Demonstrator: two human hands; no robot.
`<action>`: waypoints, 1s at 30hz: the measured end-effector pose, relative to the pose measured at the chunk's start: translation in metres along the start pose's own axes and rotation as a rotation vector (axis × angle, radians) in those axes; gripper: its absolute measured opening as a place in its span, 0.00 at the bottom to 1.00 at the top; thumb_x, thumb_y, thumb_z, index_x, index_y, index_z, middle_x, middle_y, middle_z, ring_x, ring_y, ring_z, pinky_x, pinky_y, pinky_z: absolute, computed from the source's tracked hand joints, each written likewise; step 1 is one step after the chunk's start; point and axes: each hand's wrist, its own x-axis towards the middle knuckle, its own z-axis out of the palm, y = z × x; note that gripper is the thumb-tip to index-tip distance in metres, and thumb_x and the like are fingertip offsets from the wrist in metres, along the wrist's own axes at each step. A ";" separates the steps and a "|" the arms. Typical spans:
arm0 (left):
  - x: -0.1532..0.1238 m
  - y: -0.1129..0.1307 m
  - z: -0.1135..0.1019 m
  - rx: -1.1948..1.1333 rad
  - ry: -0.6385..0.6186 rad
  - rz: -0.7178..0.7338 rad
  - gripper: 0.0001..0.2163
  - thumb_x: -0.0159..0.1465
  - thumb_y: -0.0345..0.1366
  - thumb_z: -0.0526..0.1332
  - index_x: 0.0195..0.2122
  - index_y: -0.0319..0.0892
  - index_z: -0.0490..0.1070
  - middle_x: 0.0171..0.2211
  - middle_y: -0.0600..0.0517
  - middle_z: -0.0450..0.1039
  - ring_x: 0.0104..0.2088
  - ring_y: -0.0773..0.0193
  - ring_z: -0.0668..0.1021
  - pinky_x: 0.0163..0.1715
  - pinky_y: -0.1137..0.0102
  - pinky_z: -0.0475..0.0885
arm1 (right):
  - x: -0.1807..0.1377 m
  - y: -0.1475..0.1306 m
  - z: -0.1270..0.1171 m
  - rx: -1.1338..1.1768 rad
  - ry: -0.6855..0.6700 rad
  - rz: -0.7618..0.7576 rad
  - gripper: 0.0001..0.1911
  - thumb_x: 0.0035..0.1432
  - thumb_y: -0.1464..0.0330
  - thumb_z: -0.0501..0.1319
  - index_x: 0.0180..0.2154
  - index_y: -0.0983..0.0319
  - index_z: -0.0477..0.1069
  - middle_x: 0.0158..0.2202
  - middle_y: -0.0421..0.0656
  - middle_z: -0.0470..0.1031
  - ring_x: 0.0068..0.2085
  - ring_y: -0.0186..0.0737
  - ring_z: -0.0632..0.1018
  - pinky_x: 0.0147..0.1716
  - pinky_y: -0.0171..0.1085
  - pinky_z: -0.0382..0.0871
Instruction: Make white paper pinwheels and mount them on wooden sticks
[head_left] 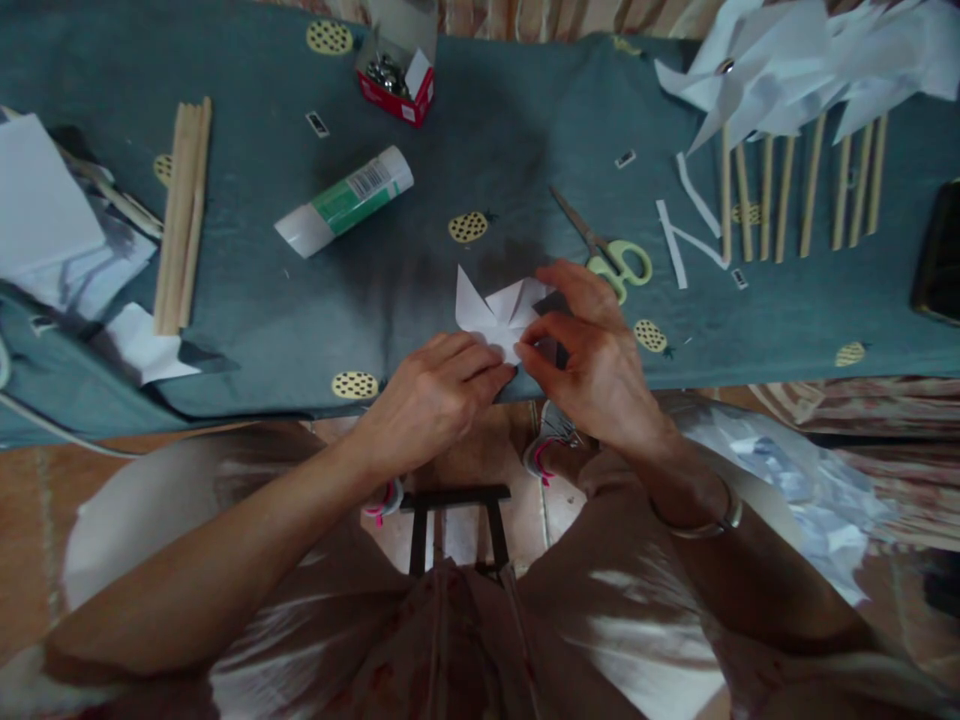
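Note:
A small white sheet of paper [480, 308], cut into flaps like a pinwheel, lies near the front edge of the table. My left hand [442, 392] presses its lower left part, with the fingers together on it. On the right side my right hand [592, 355] pinches a flap between thumb and index finger. My hands cover much of the paper's lower and right parts. Just beyond my right hand, scissors with light green handles [611, 262] lie with their blades slightly apart. A green and white glue stick [356, 203] rests farther to the left.
Finished paper pinwheels [795, 75] on wooden sticks lie at the back right, beside white paper strips [671, 245]. A red box of metal pins [397, 85] stands at the back. Wooden sticks [180, 220] and white paper sheets [45, 200] are on the left. A dark phone-like object [941, 255] sits at far right.

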 end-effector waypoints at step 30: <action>0.000 0.000 0.000 0.037 -0.023 0.009 0.09 0.71 0.31 0.56 0.42 0.38 0.76 0.39 0.47 0.79 0.41 0.59 0.78 0.42 0.64 0.74 | -0.003 -0.005 0.000 -0.092 0.037 -0.173 0.10 0.66 0.70 0.55 0.40 0.60 0.75 0.63 0.55 0.67 0.69 0.51 0.61 0.65 0.55 0.62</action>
